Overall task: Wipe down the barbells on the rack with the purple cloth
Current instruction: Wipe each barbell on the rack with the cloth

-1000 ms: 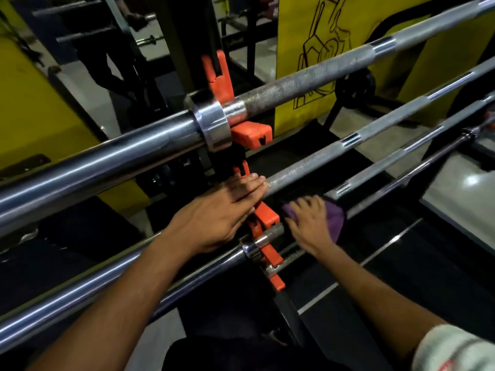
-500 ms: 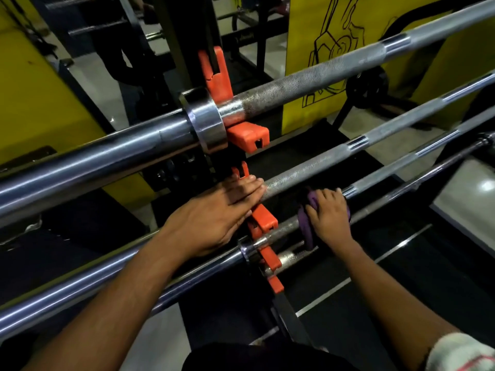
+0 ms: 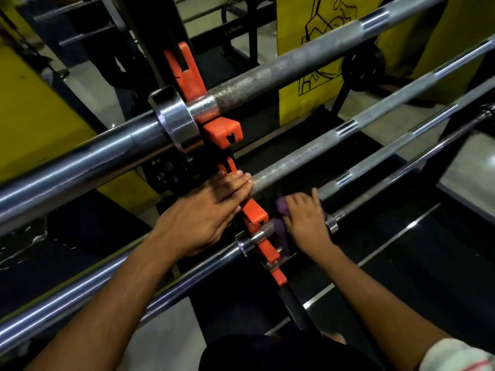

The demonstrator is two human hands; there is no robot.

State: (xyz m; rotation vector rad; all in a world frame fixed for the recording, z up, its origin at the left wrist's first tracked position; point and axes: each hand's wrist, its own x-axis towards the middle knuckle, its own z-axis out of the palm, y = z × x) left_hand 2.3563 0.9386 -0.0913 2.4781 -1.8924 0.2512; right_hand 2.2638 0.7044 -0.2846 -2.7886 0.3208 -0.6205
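Wiping the third barbell (image 3: 401,153) down the rack is the step in hand, and I have my right hand (image 3: 305,223) curled over the purple cloth (image 3: 281,207), fingers wrapped round the bar just beside the orange rack hooks (image 3: 257,218). Only a fold of cloth shows past my knuckles at the left; the rest is under my palm, so I cannot tell how fully it encircles the shaft. My left hand (image 3: 203,212) lies flat with fingers straight and together, fingertips pressing on the knurled shaft of the second barbell (image 3: 308,153) where it meets the hooks, holding nothing. To do this well, I judge that I should keep the cloth bunched firmly round the shaft and draw it along the knurling in long strokes toward the far end, twisting slightly so the underside is reached too. Steady pressure from my left hand should stop the bars rolling in their hooks. The top barbell (image 3: 267,76) and the thin lowest bar (image 3: 401,188) sit apart from both hands.
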